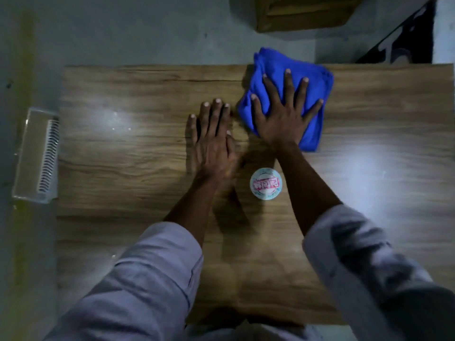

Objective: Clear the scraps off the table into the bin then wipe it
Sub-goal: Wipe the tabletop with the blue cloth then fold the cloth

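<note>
Bench [123, 168]: wood-grain top filling the middle of the frame from left of centre to the right edge; two pale glare patches, centre-left and right. No loose scraps made out on it; clearing step judged done, wiping judged the step in hand.

Blue cloth [275, 67]: the task's wiper, folded into a thick pad, upper right of centre, its top corner overhanging the far edge of the bench. Long axis from top to bottom of the frame, leaning slightly rightward at the lower end. Most of the bench top lies left of it and below it, so the coming stroke judged to run that way.

Bin [32, 153]: clear plastic, ribbed on one side, at the left edge of the frame against the left end of the bench; well apart from the cloth, nearer the left hand.

Right hand [283, 119]: flat on the cloth, fingers spread wide and straight, pressing down; nothing pinched. The wiping hand.

Left hand [211, 143]: flat on bare bench, fingers straight and close together, just left of the cloth; touching it or not, cannot tell.

Round printed disc [266, 183]: white with pink lettering, on the bench between the two forearms, below the cloth; sticker or loose scrap, cannot tell.
</note>
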